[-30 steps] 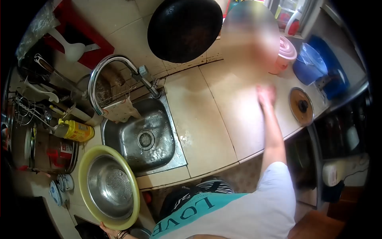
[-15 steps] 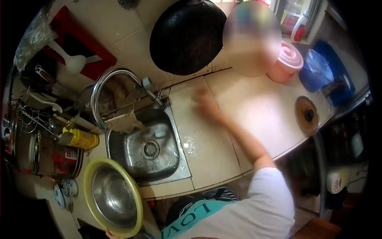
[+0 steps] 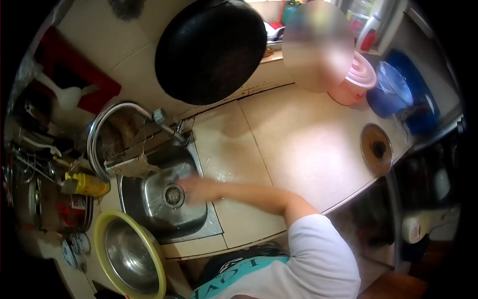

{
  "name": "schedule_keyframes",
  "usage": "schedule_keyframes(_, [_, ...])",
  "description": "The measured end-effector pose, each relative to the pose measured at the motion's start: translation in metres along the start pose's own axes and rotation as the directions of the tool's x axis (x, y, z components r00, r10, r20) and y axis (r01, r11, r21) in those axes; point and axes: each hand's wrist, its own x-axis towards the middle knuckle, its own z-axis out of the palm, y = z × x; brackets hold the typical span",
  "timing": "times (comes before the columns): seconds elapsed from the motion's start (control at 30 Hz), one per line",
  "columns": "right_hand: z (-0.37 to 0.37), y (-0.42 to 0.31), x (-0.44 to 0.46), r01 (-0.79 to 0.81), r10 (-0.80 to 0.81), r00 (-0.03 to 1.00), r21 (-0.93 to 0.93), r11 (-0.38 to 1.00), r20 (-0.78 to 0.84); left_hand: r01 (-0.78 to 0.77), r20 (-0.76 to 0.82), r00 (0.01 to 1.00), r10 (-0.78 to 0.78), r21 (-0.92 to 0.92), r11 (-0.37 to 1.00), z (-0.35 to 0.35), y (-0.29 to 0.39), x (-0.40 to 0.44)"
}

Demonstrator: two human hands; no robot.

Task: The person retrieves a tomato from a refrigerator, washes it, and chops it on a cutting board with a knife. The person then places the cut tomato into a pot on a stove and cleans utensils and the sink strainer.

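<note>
While our right hand [image 3: 200, 190] is over the sink [image 3: 155, 212], near the round drain [image 3: 173, 196], it looks too blurry for us to tell if it grips anything. We see the sink under the bent tap [image 3: 124, 106], between the pale counter [image 3: 318, 154] and a yellow tub [image 3: 152, 242]. Inside the tub is a shiny metal bowl [image 3: 130, 259].

Right hand [image 3: 199, 190] is a total blur over the metal sink [image 3: 213, 224], right by the drain [image 3: 173, 196]. There's a yellow basin [image 3: 100, 238] with a metal bowl [image 3: 124, 254] inside just beside it, and a glass lid [image 3: 369, 155] on the counter [image 3: 313, 154], well apart.
</note>
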Motion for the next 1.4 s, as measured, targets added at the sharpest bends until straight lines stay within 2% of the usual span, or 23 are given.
schedule_keyframes(0.1, [0.011, 0.027, -0.037, 0.336, -0.402, 0.824, -0.227, 0.914, -0.400, 0.005, 0.028, 1.000, -0.005, 0.023, 1.000, 0.013, -0.003, 0.003])
schedule_keyframes(0.13, [-0.026, 0.040, -0.073, -0.030, -0.081, 0.778, -0.166, 0.986, -0.622, 0.007, 0.032, 0.999, -0.008, 0.033, 0.999, 0.017, -0.003, 0.005])
schedule_keyframes(0.17, [-0.057, 0.074, -0.107, -0.219, 0.081, 0.654, -0.086, 0.972, -0.752, 0.010, 0.038, 0.999, -0.012, 0.041, 0.999, 0.022, -0.005, 0.006])
schedule_keyframes(0.23, [-0.115, 0.175, -0.197, -0.631, 0.137, 0.185, -0.010, 0.776, -0.973, 0.015, 0.043, 0.999, -0.017, 0.046, 0.999, 0.028, -0.007, 0.008])
schedule_keyframes(0.27, [-0.139, 0.223, -0.240, -0.815, 0.081, -0.102, 0.130, 0.565, -0.991, 0.014, 0.040, 0.999, -0.016, 0.046, 0.999, 0.031, -0.007, 0.008])
schedule_keyframes(0.3, [-0.157, 0.251, -0.275, -0.885, 0.039, -0.337, 0.330, 0.327, -0.941, 0.013, 0.037, 0.999, -0.015, 0.050, 0.999, 0.033, -0.009, 0.008])
schedule_keyframes(0.37, [-0.177, 0.227, -0.301, -0.855, 0.132, -0.501, 0.513, 0.078, -0.855, 0.012, 0.029, 0.999, -0.014, 0.059, 0.998, 0.036, -0.011, 0.006])
schedule_keyframes(0.4, [-0.183, 0.205, -0.288, -0.811, 0.181, -0.445, 0.480, 0.335, -0.877, 0.003, 0.024, 1.000, -0.004, 0.063, 0.998, 0.038, -0.010, 0.005])
schedule_keyframes(0.5, [-0.144, 0.244, -0.199, -0.589, 0.299, -0.019, 0.252, 0.768, -0.954, 0.007, 0.029, 1.000, -0.010, 0.095, 0.995, 0.045, -0.016, 0.001])
schedule_keyframes(0.53, [-0.113, 0.212, -0.150, -0.523, 0.275, 0.245, 0.112, 0.845, -0.930, 0.014, 0.028, 0.999, -0.016, 0.097, 0.995, 0.046, -0.018, 0.002])
schedule_keyframes(0.6, [-0.045, 0.112, -0.077, -0.217, 0.154, 0.860, -0.075, 0.973, -0.486, 0.015, 0.031, 0.999, -0.018, 0.091, 0.996, 0.048, -0.021, 0.003])
schedule_keyframes(0.63, [-0.037, 0.082, -0.073, -0.097, 0.061, 0.945, -0.099, 0.990, -0.322, 0.010, 0.039, 0.999, -0.014, 0.088, 0.996, 0.048, -0.021, 0.003])
schedule_keyframes(0.73, [-0.080, 0.093, -0.100, -0.012, -0.055, 0.913, -0.161, 0.987, -0.404, -0.010, 0.047, 0.999, 0.006, 0.079, 0.997, 0.047, -0.018, 0.004])
schedule_keyframes(0.83, [-0.187, 0.169, -0.188, -0.499, 0.180, 0.650, -0.236, 0.834, -0.739, -0.006, 0.040, 0.999, 0.003, 0.068, 0.998, 0.044, -0.015, 0.005])
schedule_keyframes(0.9, [-0.232, 0.213, -0.244, -0.868, 0.347, 0.449, -0.309, 0.390, -0.823, -0.003, 0.024, 1.000, 0.002, 0.066, 0.998, 0.041, -0.015, 0.004])
schedule_keyframes(0.93, [-0.239, 0.232, -0.257, -0.881, 0.432, 0.240, -0.008, 0.472, -0.869, -0.004, 0.015, 1.000, 0.003, 0.062, 0.998, 0.040, -0.016, 0.003])
schedule_keyframes(1.0, [-0.235, 0.241, -0.240, -0.934, 0.165, 0.158, -0.093, 0.346, -0.974, -0.012, -0.001, 1.000, 0.012, 0.064, 0.998, 0.038, -0.014, 0.002])
schedule_keyframes(1.1, [-0.205, 0.202, -0.172, -0.669, 0.291, 0.372, -0.037, 0.743, -0.882, -0.026, -0.010, 1.000, 0.027, 0.092, 0.995, 0.038, -0.012, -0.001])
schedule_keyframes(1.13, [-0.179, 0.184, -0.138, -0.578, 0.373, 0.543, -0.014, 0.816, -0.752, -0.029, -0.014, 0.999, 0.031, 0.106, 0.994, 0.036, -0.011, -0.003])
schedule_keyframes(1.17, [-0.138, 0.169, -0.104, -0.418, 0.206, 0.654, -0.121, 0.900, -0.728, -0.029, -0.013, 0.999, 0.030, 0.109, 0.994, 0.035, -0.012, -0.003])
schedule_keyframes(1.23, [-0.059, 0.098, -0.072, -0.062, -0.031, 0.918, -0.221, 0.973, -0.396, -0.030, -0.008, 0.999, 0.031, 0.108, 0.994, 0.027, -0.009, -0.004])
schedule_keyframes(1.37, [-0.028, 0.057, -0.111, -0.003, -0.013, 0.962, -0.061, 0.998, -0.273, -0.056, 0.012, 0.998, 0.056, 0.082, 0.995, -0.013, 0.012, -0.007])
schedule_keyframes(1.4, [-0.035, 0.093, -0.138, 0.133, -0.013, 0.866, 0.206, 0.969, -0.499, -0.062, 0.008, 0.998, 0.061, 0.082, 0.995, -0.029, 0.020, -0.012])
